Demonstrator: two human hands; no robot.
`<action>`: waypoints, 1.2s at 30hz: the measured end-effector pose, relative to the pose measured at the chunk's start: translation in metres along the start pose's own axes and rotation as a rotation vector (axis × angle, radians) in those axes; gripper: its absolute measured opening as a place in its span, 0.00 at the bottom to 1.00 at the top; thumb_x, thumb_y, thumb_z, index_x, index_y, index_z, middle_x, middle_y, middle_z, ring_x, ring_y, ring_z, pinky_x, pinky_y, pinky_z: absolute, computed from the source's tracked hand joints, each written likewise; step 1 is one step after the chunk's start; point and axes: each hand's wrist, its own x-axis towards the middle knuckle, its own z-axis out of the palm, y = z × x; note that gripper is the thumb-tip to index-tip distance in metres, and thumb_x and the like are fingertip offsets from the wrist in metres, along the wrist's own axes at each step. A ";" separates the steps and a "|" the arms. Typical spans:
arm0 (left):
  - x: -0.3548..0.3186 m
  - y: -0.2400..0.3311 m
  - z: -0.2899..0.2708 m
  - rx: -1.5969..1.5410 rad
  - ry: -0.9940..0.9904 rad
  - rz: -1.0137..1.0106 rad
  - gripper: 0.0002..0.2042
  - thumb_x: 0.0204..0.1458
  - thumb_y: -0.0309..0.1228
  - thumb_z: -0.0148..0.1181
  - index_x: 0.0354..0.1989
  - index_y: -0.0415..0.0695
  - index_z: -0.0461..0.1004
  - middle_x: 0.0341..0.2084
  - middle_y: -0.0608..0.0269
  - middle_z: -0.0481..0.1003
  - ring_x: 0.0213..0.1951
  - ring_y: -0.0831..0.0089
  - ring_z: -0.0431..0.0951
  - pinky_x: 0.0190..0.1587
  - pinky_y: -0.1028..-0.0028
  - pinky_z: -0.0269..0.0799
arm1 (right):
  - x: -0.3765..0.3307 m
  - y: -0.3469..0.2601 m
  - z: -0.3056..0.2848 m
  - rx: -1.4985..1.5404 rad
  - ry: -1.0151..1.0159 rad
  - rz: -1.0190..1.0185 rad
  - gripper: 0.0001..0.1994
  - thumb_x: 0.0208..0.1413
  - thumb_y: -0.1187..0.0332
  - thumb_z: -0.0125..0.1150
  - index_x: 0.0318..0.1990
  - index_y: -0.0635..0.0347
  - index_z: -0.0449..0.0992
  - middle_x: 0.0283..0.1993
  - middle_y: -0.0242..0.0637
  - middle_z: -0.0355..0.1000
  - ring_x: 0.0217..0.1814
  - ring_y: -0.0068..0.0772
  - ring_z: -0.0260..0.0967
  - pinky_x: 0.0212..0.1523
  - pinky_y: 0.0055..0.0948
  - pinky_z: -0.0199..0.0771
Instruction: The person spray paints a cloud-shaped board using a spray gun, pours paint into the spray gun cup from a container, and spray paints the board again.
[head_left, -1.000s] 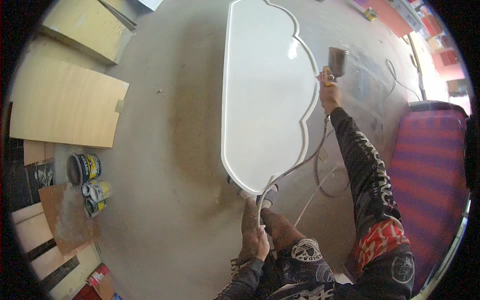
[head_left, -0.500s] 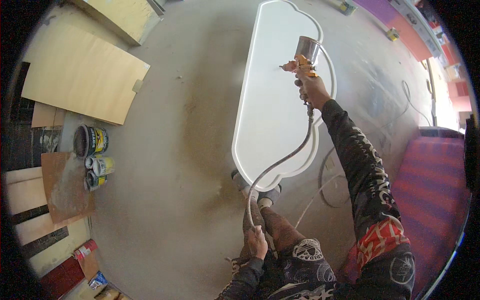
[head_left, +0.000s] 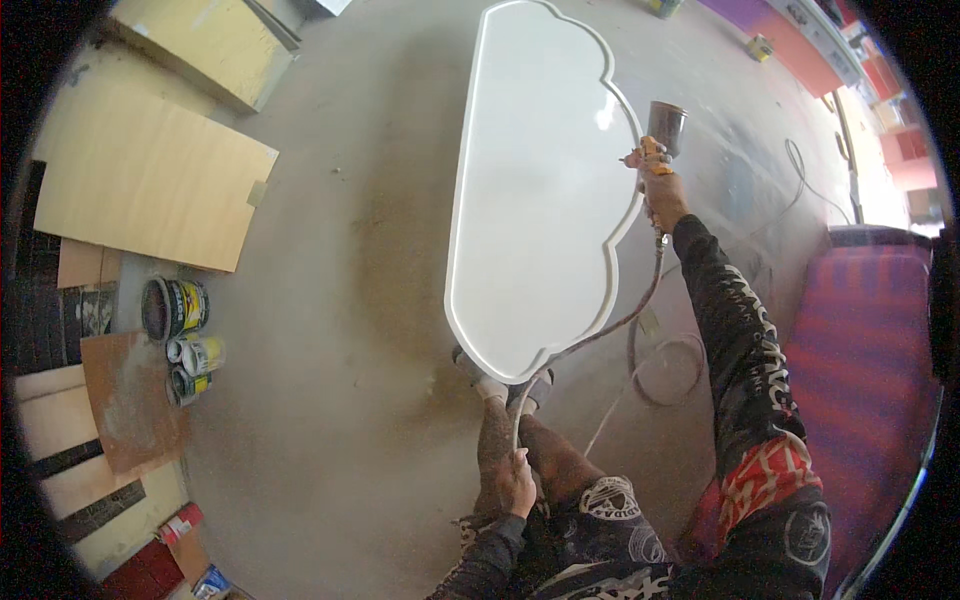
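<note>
A long white panel [head_left: 540, 190] with a scalloped outline lies on the concrete floor ahead of me. My right hand [head_left: 662, 197] is stretched out over its right edge and grips a spray gun [head_left: 656, 140] with a dark cup on top. A thin hose [head_left: 590, 335] runs from the gun back across the panel's near end to my left hand [head_left: 516, 482], which is closed around it by my thigh. My feet stand at the panel's near tip.
Plywood sheets [head_left: 150, 180] lie on the floor at the left, with several paint cans [head_left: 180, 330] beside them. A hose coil [head_left: 670, 365] lies on the floor to the right. A purple striped surface [head_left: 860, 350] fills the right side.
My right hand with the spray gun has shifted from over the panel's middle out to its right edge. The left hand still grips the hose.
</note>
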 end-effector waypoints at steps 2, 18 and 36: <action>0.003 0.008 -0.006 -0.022 -0.067 -0.060 0.25 0.61 0.52 0.42 0.43 0.38 0.73 0.26 0.58 0.73 0.31 0.65 0.73 0.38 0.66 0.68 | 0.010 0.013 -0.013 0.062 0.001 -0.137 0.17 0.55 0.51 0.59 0.41 0.54 0.76 0.24 0.25 0.66 0.15 0.15 0.53 0.15 0.22 0.57; 0.012 -0.046 -0.034 -0.283 -0.161 -0.187 0.26 0.63 0.52 0.39 0.43 0.38 0.71 0.19 0.73 0.61 0.23 0.82 0.62 0.27 0.76 0.60 | -0.009 0.043 0.012 -0.373 0.189 -0.359 0.24 0.57 0.46 0.54 0.50 0.54 0.74 0.34 0.45 0.76 0.36 0.40 0.75 0.36 0.35 0.72; 0.022 -0.072 -0.065 -0.344 -0.124 -0.325 0.21 0.61 0.50 0.45 0.42 0.41 0.67 0.20 0.70 0.64 0.20 0.79 0.66 0.23 0.75 0.68 | -0.073 -0.013 0.085 0.342 -0.370 0.013 0.16 0.58 0.54 0.57 0.38 0.58 0.67 0.25 0.26 0.64 0.15 0.12 0.54 0.11 0.18 0.55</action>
